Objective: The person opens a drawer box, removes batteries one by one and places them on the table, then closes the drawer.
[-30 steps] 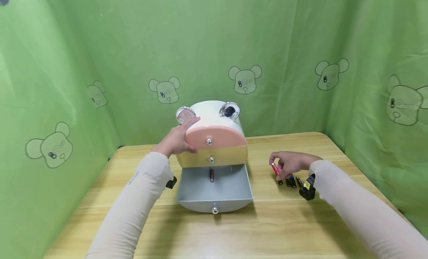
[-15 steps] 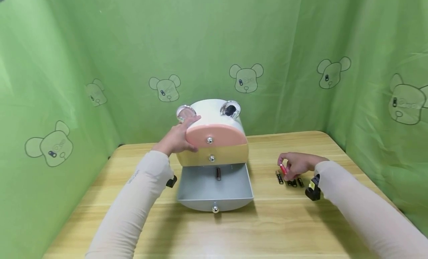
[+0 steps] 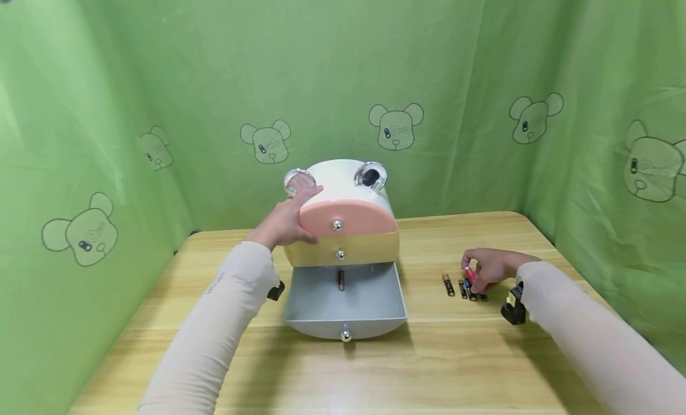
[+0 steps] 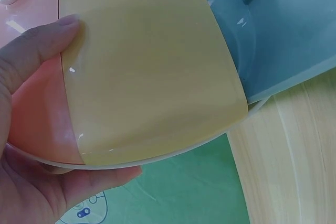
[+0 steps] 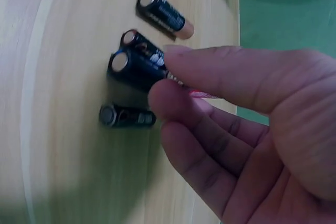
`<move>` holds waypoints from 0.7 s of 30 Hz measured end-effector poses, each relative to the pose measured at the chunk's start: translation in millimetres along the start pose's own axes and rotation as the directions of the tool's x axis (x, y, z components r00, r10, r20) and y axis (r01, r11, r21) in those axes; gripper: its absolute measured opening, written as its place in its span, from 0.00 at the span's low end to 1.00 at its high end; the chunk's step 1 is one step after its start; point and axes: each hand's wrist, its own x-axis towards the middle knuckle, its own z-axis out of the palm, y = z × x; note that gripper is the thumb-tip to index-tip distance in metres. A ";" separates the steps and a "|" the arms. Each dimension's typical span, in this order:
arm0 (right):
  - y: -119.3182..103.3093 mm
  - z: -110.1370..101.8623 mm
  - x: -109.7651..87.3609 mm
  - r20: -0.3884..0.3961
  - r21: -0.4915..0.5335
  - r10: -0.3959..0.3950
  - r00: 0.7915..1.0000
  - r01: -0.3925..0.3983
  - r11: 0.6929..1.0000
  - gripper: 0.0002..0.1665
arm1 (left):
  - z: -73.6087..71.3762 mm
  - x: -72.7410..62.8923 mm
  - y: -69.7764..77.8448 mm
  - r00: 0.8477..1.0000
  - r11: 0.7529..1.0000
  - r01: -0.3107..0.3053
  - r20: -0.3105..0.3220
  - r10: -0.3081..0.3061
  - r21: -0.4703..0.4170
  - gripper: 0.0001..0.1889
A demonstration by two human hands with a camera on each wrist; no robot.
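A small drawer cabinet [image 3: 370,248] with a white top, pink and yellow upper drawers and two round ears stands mid-table. My left hand [image 3: 284,224] grips its left edge, thumb on the front and fingers behind the side. Its grey bottom drawer [image 3: 311,308] is pulled out, with one dark red battery [image 3: 340,280] inside. To the right, my right hand [image 3: 493,267] holds a red battery [image 3: 470,274], mostly hidden by the fingers in the right wrist view. Thumb and forefinger are at a dark blue battery [image 5: 134,70]; whether they pinch it I cannot tell.
Beside the blue battery lie several dark batteries, one with a copper end [image 3: 448,285], another slim one [image 3: 463,289] and one partly under the hand [image 5: 126,116]. Green curtains [image 3: 321,75] enclose the wooden table [image 3: 375,373] at the back and sides.
My right hand has moved rightward with the red battery, uncovering the batteries on its left. The battery in the drawer rolled right, then back left. My left hand stays on the cabinet.
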 end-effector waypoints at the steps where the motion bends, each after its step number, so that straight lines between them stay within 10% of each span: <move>1: 1.3 -0.7 -0.9 0.000 0.001 0.006 1.000 -0.006 1.000 0.26 | 0.3 0.4 -0.3 1.000 1.000 -0.002 -0.002 0.002 -0.002 0.63; 21: 24.8 -9.5 -16.0 -0.019 0.011 0.089 0.996 -0.089 0.996 0.27 | 0.3 -0.1 0.3 1.000 1.000 -0.001 -0.001 0.001 -0.014 0.64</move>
